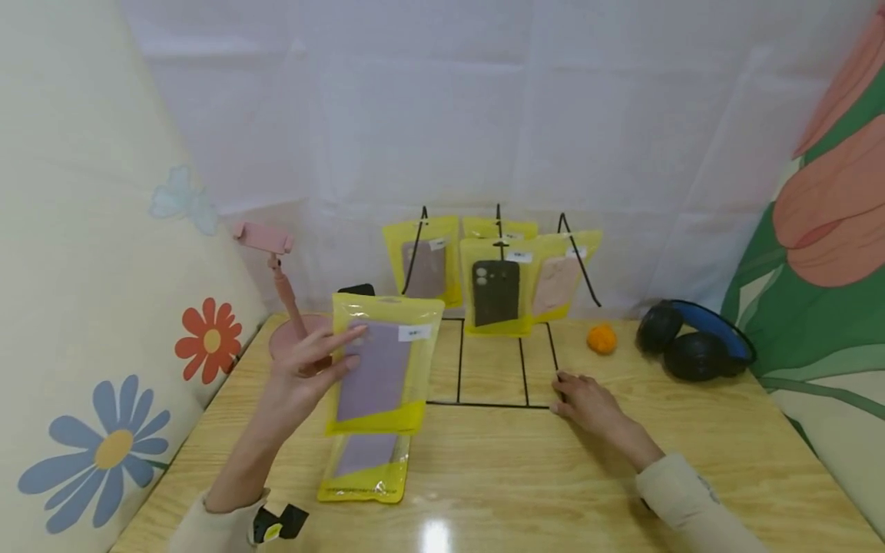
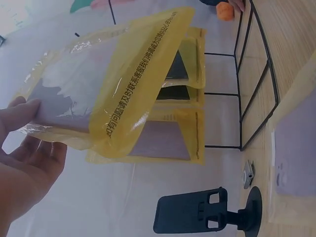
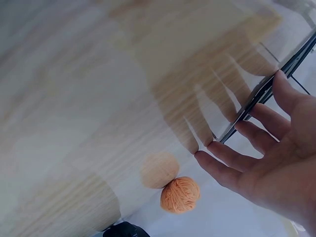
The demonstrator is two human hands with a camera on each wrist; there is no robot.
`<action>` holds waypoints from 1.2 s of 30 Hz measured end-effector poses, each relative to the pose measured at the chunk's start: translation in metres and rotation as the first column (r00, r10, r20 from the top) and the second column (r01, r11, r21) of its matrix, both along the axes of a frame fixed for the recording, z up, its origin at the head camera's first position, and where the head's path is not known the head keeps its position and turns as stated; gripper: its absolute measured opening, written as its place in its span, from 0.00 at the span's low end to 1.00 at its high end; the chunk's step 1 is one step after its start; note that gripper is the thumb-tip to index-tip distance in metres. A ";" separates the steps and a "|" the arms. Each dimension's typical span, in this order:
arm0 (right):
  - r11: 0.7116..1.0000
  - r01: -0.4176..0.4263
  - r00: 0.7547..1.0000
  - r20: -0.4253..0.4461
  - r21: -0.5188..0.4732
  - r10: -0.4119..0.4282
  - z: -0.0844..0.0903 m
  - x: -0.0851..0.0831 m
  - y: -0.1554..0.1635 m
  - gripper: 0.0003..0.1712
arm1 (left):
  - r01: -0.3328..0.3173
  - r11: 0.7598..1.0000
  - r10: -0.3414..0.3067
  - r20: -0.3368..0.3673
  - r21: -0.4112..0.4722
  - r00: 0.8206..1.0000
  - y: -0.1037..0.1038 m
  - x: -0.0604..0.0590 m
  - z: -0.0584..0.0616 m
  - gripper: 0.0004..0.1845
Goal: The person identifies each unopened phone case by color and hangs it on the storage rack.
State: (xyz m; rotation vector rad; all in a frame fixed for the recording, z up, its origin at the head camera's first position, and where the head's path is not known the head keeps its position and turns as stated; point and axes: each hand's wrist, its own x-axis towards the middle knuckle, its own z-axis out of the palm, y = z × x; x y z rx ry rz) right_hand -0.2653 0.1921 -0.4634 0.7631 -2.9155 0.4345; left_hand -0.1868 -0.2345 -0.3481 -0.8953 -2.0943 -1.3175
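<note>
A yellow-edged clear pouch with a purple phone case (image 1: 376,369) is pinched at its left side by my left hand (image 1: 293,384), raised above the table. A second pouch with a purple case (image 1: 366,468) lies below it, partly covered. My right hand (image 1: 594,407) grips the front right corner of a black wire rack (image 1: 477,404), thumb and fingertips on the wire in the right wrist view. From the rack's prongs hang several pouches, with a black phone case (image 1: 495,296) in front, a mauve one (image 1: 425,269) to the left and a pink one (image 1: 555,280) to the right.
Left of the rack stands a pink phone stand (image 1: 285,288). A black phone case sits on a dark stand (image 2: 190,210) in the left wrist view. Right of the rack lie an orange yarn ball (image 1: 602,339) and black headphones (image 1: 694,349). A white curtain (image 1: 429,100) hangs behind.
</note>
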 end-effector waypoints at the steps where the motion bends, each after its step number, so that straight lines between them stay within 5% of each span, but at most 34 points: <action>1: 1.000 0.001 1.000 0.001 -0.001 -0.001 0.000 0.000 0.000 0.24 | 0.012 1.000 -0.012 -0.005 0.003 1.000 0.002 -0.003 -0.001 0.28; 21: 1.000 0.010 1.000 0.015 0.010 -0.010 -0.002 -0.001 0.002 0.25 | -0.029 0.994 0.012 0.160 0.107 0.987 0.010 -0.033 -0.016 0.23; 28: 1.000 -0.004 1.000 -0.009 0.000 0.004 -0.001 0.000 0.002 0.24 | -0.030 0.996 0.010 0.218 0.086 0.976 0.024 -0.039 -0.001 0.22; 36: 1.000 -0.009 1.000 -0.010 -0.001 0.009 -0.001 -0.001 0.001 0.25 | -0.021 0.999 0.012 0.216 0.042 0.976 0.027 -0.064 0.009 0.23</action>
